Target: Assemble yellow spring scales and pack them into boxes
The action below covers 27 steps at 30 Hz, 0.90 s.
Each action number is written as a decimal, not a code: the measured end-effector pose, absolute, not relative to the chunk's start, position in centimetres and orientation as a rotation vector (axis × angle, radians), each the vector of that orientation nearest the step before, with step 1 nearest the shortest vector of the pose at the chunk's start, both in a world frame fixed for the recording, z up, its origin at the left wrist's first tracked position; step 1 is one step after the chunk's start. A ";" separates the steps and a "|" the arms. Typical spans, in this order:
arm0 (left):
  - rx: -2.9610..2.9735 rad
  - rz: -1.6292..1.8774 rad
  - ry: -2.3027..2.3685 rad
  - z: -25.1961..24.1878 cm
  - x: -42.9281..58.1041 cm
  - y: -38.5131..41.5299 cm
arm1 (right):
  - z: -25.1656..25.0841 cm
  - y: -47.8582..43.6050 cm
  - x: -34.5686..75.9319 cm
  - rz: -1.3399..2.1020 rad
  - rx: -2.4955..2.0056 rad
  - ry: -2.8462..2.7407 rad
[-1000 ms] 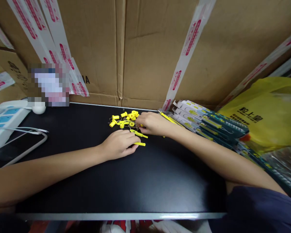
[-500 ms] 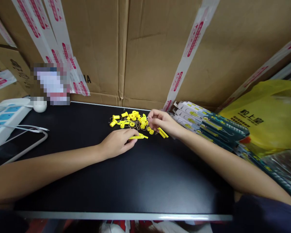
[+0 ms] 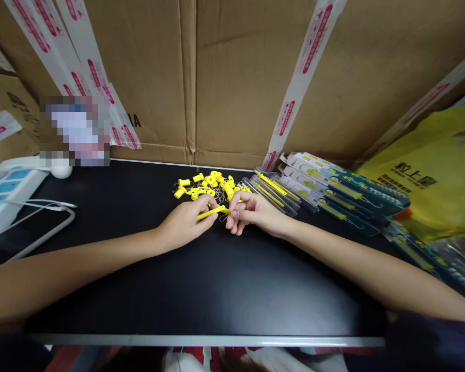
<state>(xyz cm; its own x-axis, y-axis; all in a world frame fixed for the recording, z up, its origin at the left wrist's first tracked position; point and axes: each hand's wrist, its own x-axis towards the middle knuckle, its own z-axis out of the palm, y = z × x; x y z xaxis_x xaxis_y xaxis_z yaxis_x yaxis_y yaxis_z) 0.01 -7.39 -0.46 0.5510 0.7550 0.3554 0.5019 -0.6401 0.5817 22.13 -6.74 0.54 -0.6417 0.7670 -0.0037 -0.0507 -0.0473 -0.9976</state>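
My left hand [image 3: 188, 219] is closed in a pinch around a slim yellow plastic stick [image 3: 212, 212], which has a small hole at its tip and points right. Close to that tip, my right hand [image 3: 250, 213] pinches a thin metal wire loop [image 3: 223, 218]. The two hands' fingertips nearly meet, so whether wire and stick touch is unclear. Just behind them lies a pile of small yellow plastic spools [image 3: 184, 183] tangled with thin wire. Beyond my right hand, clear plastic sleeves [image 3: 269, 191] with yellow sticks in them lie side by side.
Printed retail boxes [image 3: 341, 186] are stacked at the right, beside a yellow plastic bag [image 3: 422, 165]. A white power strip [image 3: 11, 191] with a cable [image 3: 58, 207] lies at the left. Large taped cardboard boxes [image 3: 248, 77] wall off the back of the black table [image 3: 201, 294].
My right hand has come away from the pile toward the stick and now holds a wire loop. My left hand has shifted slightly left. The plastic sleeves are now uncovered; the view has shifted slightly.
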 end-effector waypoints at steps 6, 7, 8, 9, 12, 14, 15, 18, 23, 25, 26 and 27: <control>2.337 0.763 0.974 0.2 0.3 -7.8 | -0.1 -7.1 21.9 1.842 -0.709 -1.614; 2.343 0.763 0.976 0.2 0.3 -7.9 | -0.1 -7.2 21.9 1.845 -0.702 -1.612; 2.351 0.769 0.982 0.2 0.3 -7.9 | 0.0 -7.2 21.9 1.846 -0.698 -1.608; 2.360 0.779 0.991 0.2 0.3 -7.9 | 0.0 -7.2 21.8 1.843 -0.696 -1.604; 2.396 0.816 0.990 0.1 0.3 -7.8 | 0.2 -7.3 21.7 1.740 -0.729 -1.628; 2.418 0.845 0.958 0.1 0.3 -7.9 | 0.2 -7.4 21.5 1.612 -0.778 -1.709; 2.428 0.856 0.939 0.1 0.3 -8.0 | 0.2 -7.5 21.4 1.555 -0.801 -1.756; 2.454 0.886 0.897 0.2 0.3 -8.2 | 0.1 -7.9 21.0 1.471 -0.850 -1.836; 2.463 0.899 0.930 0.2 0.2 -8.4 | 0.1 -8.4 20.9 1.458 -0.846 -1.879; 2.507 0.827 0.918 0.1 0.2 -8.4 | 0.0 -8.5 21.0 1.463 -0.852 -1.867; 2.536 0.789 0.912 0.0 0.2 -8.4 | 0.0 -8.5 21.0 1.451 -0.862 -1.860; 2.565 0.751 0.910 0.0 0.2 -8.5 | -0.1 -8.5 21.0 1.432 -0.873 -1.858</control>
<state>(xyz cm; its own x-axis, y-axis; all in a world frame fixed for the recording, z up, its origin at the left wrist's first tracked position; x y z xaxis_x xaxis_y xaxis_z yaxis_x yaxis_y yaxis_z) 0.20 -8.49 -0.03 0.6598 0.6541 0.3700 0.4876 -0.7473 0.4515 20.99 -8.54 -0.13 -0.5837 0.8077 0.0830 0.1254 0.1906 -0.9736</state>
